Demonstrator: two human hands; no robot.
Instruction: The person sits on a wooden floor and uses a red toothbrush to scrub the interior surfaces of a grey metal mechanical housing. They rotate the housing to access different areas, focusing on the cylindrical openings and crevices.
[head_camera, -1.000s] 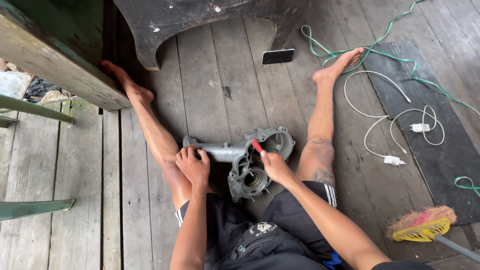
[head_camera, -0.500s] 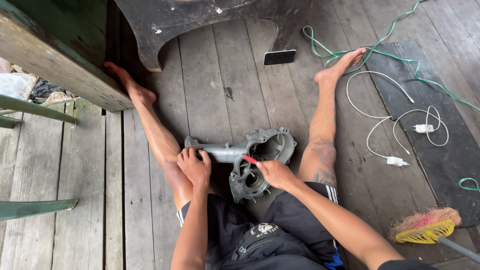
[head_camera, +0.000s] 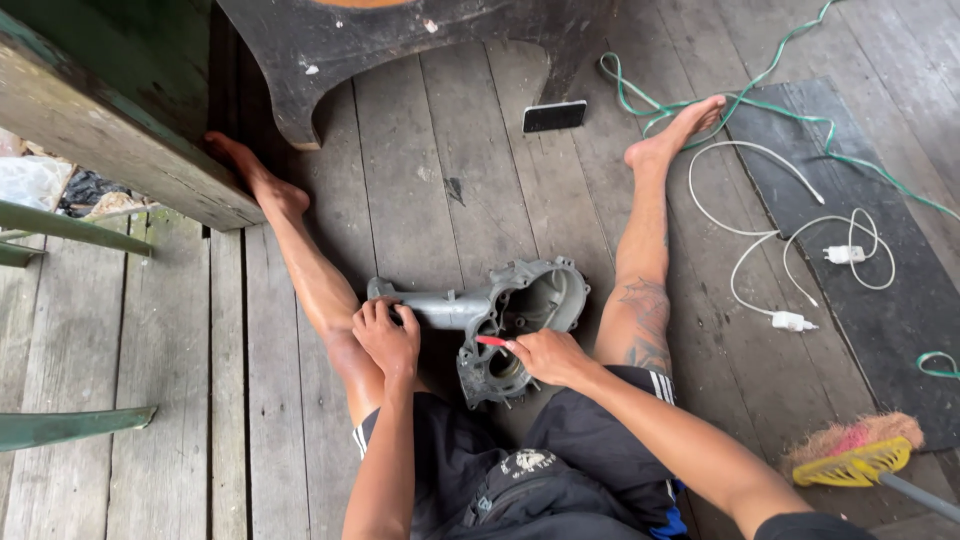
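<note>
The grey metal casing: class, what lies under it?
The metal casing rests on bare wooden floorboards between the legs. The left hand covers part of its tube; boards directly beneath are hidden.

Grey engine casing (head_camera: 520, 320) — red-handled tool (head_camera: 492, 341), yellow broom (head_camera: 855, 462).

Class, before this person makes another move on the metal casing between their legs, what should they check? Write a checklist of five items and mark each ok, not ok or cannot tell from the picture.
1. Left hand has a grip on the tube end of the grey metal casing: ok.
2. Right hand holds the red-handled tool: ok.
3. Tool tip seated where it should be inside the casing: cannot tell, the tip is hidden.
4. Casing rests steady on the wooden floor between the legs: ok.
5. White cable and green cord lie apart from both hands: ok.
</note>
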